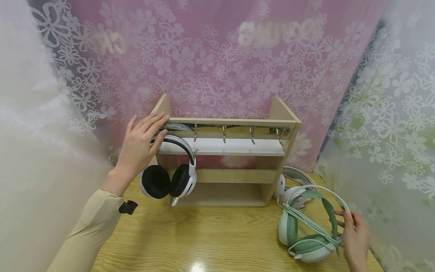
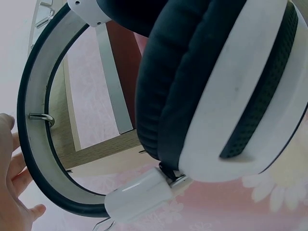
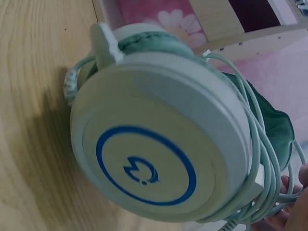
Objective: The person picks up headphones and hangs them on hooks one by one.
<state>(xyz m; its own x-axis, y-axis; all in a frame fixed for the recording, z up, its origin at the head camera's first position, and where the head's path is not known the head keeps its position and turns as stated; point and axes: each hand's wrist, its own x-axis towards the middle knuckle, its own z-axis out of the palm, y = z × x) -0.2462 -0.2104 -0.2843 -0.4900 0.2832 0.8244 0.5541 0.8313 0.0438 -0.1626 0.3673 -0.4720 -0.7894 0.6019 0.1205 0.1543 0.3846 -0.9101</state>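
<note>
Right grip [image 1: 357, 234] pinches the green headset [image 1: 307, 246] over the worktop [image 1: 204, 236]'s right side; its wrapped cable [image 1: 310, 223] could snag or slip, swinging it into the white pair [image 1: 295, 195] behind. Cups sit low-left, arch up-right, long axis slanted between. Farther, left grip [image 1: 137, 147], fingers straight, clamps nothing beside black-white headphones [image 1: 181, 179] hung cups-down from the rack [image 1: 238, 176]; a bump could unhook them.

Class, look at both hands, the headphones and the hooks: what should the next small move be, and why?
Probably the right hand should raise the green headphones toward a bare hook. It already grips them, and the black-and-white headphones hang from the leftmost hook, leaving bare hooks to their right.
</note>
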